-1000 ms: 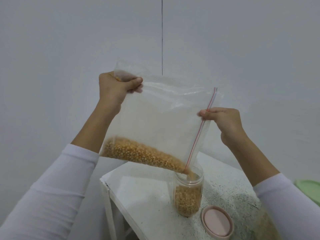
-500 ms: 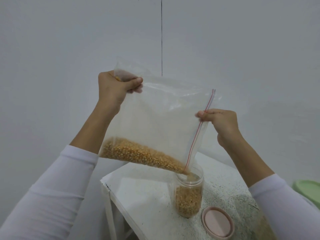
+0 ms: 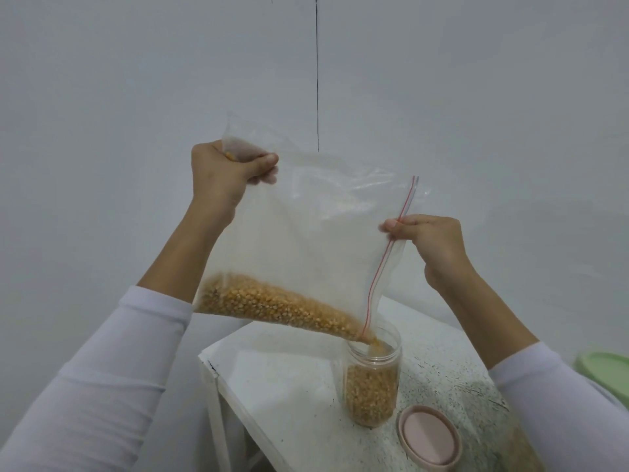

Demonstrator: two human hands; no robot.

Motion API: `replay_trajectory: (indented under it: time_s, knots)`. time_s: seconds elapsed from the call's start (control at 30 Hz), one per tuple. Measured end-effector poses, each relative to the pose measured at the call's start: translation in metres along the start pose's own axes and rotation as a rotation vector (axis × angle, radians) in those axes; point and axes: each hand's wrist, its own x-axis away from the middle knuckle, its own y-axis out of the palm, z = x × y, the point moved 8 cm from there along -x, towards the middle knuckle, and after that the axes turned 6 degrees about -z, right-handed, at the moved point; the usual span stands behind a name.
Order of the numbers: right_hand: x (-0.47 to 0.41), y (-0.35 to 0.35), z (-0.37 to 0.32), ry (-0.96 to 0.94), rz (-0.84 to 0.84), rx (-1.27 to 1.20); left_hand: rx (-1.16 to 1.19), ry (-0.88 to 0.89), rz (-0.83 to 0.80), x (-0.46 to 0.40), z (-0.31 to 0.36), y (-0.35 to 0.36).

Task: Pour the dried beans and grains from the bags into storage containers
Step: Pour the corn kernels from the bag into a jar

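- The left hand [image 3: 227,175] is gripping a bunched bottom corner of the clear zip bag [image 3: 306,240], fingers curled tight around the plastic, holding it raised high.
- The right hand [image 3: 434,245] is pinching the bag's mouth edge by the red zip strip [image 3: 388,253] between thumb and fingers.
- The yellow kernels [image 3: 272,303] are lying along the bag's low edge, sloping down to its open corner, which is sitting just inside the mouth of the clear jar [image 3: 372,379].
- The jar is standing upright on the white table [image 3: 289,396], filled well past half with kernels.
- No brand, label or writing is showing on the bag or the jar.
- A pink lid [image 3: 429,437] is lying flat on the table just beside the jar, to its right.
- The tabletop is looking worn, with dark specks and scratches toward the right.
- A pale green object [image 3: 606,369] is peeking in at the right edge.
- Plain white walls are meeting at a dark vertical seam [image 3: 317,76] behind.
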Motion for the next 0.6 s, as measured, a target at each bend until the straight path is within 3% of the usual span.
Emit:
replay_trajectory:
  time_s: [0.6]
  knots:
    - [-0.001,-0.014,0.003,0.010,0.029,0.015,-0.022,0.004,-0.038,-0.004,-0.003,0.013]
